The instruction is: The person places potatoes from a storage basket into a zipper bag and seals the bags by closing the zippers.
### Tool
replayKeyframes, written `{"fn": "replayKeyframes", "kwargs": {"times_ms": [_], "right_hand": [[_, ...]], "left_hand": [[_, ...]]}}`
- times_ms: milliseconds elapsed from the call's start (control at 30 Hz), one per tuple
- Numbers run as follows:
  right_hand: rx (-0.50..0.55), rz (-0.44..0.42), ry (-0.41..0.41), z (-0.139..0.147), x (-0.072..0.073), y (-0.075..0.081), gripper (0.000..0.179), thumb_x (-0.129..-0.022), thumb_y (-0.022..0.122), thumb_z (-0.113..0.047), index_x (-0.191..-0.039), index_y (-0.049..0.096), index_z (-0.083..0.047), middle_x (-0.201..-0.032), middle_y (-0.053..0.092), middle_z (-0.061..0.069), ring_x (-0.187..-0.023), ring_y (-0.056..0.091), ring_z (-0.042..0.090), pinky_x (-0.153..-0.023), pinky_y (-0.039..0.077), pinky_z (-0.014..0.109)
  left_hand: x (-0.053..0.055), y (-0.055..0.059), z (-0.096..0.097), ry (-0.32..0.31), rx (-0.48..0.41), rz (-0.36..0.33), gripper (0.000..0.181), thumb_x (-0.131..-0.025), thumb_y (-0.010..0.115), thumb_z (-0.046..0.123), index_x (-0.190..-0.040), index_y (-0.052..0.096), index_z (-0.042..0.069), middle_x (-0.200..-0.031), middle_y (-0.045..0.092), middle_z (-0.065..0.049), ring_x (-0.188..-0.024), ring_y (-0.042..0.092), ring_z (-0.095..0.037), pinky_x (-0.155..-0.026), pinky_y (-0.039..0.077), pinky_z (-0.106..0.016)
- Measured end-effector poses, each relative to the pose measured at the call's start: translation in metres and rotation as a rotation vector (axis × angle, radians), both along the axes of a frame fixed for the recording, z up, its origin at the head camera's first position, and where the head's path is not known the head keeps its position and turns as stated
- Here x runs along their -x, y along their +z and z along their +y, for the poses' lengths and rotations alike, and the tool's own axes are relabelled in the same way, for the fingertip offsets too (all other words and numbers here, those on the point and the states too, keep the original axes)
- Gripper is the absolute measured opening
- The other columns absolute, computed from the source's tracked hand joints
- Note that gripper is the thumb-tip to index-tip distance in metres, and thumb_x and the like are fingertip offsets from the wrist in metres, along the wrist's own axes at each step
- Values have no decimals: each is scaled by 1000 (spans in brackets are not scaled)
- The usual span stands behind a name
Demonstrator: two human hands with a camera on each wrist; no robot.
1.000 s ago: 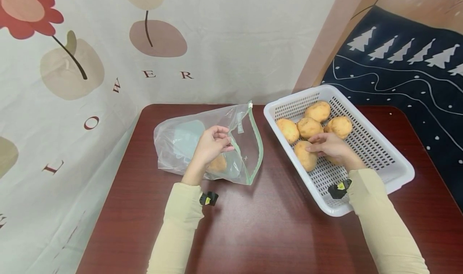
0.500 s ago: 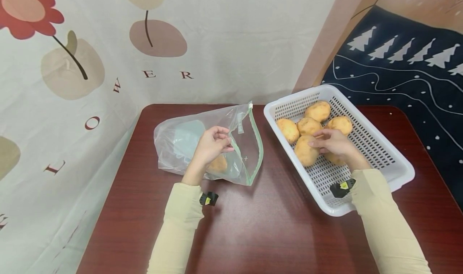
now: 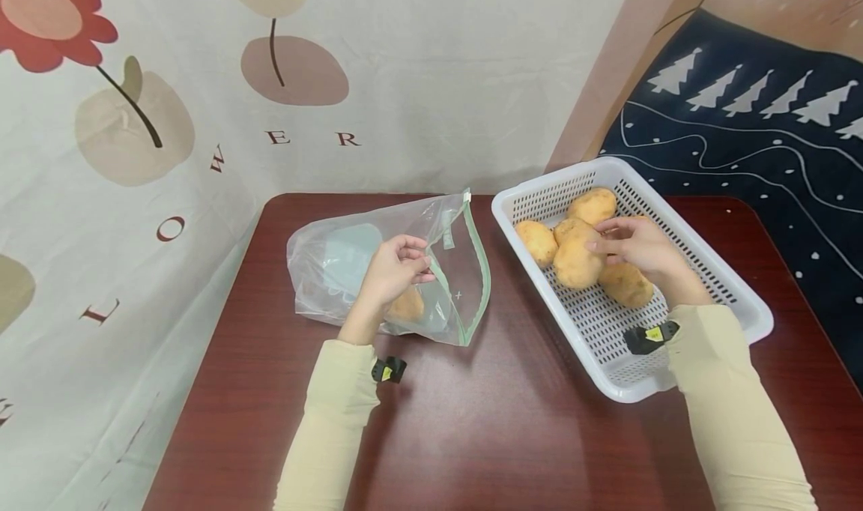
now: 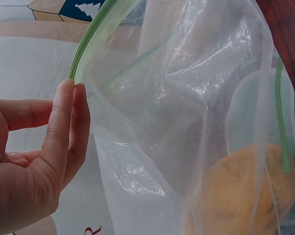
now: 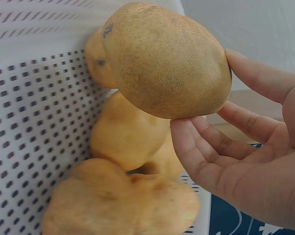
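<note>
A clear zip bag (image 3: 306,267) with a green-edged mouth (image 3: 482,271) lies on its side on the table. Through its plastic a potato (image 3: 407,306) shows near the opening. My left hand (image 3: 389,273) pinches the upper edge of the mouth, and the left wrist view has the green strip (image 4: 81,56) at its fingertips. Over the white basket (image 3: 745,318), my right hand (image 3: 647,255) holds a potato (image 3: 578,262) between thumb and fingertips. In the right wrist view this potato (image 5: 167,61) is above the others; one behind the right hand is mostly hidden.
Several potatoes remain in the basket, among them one at the left wall (image 3: 537,243), one at the back (image 3: 593,205) and one below the right hand (image 3: 627,285). The dark red table (image 3: 499,428) extends in front. A printed cloth (image 3: 438,84) hangs behind.
My right hand has lifted the potato from the basket's left side and moved it up and slightly right, uncovering another potato below. The left hand and the bag have stayed still.
</note>
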State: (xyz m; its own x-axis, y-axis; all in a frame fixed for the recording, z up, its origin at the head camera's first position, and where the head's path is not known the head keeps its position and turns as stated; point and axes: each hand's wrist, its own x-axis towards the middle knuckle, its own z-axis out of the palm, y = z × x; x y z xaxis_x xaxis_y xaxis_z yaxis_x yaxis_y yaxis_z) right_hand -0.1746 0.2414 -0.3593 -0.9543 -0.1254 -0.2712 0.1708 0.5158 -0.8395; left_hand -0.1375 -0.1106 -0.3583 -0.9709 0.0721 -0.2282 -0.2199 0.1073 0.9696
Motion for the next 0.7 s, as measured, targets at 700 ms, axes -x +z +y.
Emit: {"fn": "replayKeyframes", "kwargs": {"times_ms": [700], "right_hand": [[-42, 69, -47, -9, 5, 34, 52, -82, 69, -28, -122, 49, -1, -105, 50, 14, -66, 53, 11, -54, 49, 16]], "left_hand": [[1, -1, 1, -4, -1, -20, 25, -85, 52, -11, -110, 48, -13, -83, 50, -14, -61, 60, -13, -68, 59, -27]]}}
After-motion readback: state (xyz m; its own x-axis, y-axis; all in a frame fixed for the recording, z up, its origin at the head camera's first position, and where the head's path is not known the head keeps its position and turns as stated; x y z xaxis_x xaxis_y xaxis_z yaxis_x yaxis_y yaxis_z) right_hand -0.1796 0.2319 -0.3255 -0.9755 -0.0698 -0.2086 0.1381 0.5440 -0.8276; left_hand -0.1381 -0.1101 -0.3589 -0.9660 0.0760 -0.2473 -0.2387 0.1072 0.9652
